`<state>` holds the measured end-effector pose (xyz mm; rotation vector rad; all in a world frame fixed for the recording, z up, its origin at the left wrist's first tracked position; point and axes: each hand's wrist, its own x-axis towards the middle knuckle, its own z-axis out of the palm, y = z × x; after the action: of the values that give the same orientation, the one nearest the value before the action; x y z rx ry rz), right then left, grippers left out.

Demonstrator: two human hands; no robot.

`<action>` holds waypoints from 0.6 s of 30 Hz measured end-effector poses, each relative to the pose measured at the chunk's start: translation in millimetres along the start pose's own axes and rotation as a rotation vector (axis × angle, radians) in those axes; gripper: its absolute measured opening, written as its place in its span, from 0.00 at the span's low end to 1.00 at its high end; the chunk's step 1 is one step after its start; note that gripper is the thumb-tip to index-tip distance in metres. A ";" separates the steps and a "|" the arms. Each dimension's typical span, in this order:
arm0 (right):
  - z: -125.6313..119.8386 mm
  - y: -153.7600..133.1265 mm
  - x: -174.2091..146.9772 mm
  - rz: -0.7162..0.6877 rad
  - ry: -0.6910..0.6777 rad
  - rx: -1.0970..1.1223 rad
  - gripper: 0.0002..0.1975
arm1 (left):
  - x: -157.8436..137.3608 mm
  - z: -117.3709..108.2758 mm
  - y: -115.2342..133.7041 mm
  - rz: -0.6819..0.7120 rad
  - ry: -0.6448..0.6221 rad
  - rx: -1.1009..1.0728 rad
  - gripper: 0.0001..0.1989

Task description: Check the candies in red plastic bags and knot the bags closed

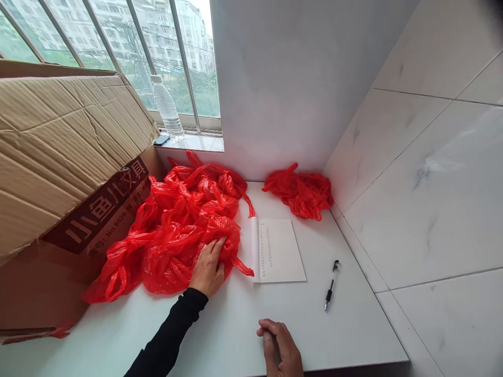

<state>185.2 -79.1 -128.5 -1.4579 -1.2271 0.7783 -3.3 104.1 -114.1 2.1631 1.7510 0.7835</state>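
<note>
A large crumpled heap of red plastic bags [176, 225] lies on the white table's left half. My left hand [208, 269] reaches into the heap's right front side, its fingers closed on one red plastic bag; some fingertips are hidden in the folds. Close to the table's front edge is my right hand [281, 345], with nothing visible in it. Its fingers are loosely curled, and a gap shows between thumb and forefinger. Right of the heap lies an open booklet [281, 251] with printed lines. A black and clear pen [330, 288] rests farther right.
A smaller bunch of red plastic bags [301, 191] sits against the back wall. At the left stands a big cardboard box [70, 152]. A water bottle [168, 110] and a dark phone-like object [161, 140] are on the windowsill. A tiled wall [432, 209] borders the right side.
</note>
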 end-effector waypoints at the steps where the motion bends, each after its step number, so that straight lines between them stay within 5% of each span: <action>1: 2.3 1.9 -1.2 -0.037 0.019 -0.011 0.12 | 0.1 -3.2 3.8 0.004 0.021 0.003 0.29; 7: 8.0 6.4 -4.6 -0.128 0.069 -0.059 0.11 | 7.2 -8.3 30.7 0.051 0.076 0.131 0.35; 14: 7.8 11.5 -6.4 -0.166 0.069 -0.077 0.10 | 34.7 16.1 -5.5 -0.042 -0.041 0.243 0.29; 18: 8.0 14.9 -7.7 -0.185 0.054 -0.085 0.11 | 35.4 14.6 -1.9 -0.069 -0.068 0.271 0.30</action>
<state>180.0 -83.2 -145.8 -1.4010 -1.3457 0.5644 7.9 140.5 -118.3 2.2490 1.9825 0.4726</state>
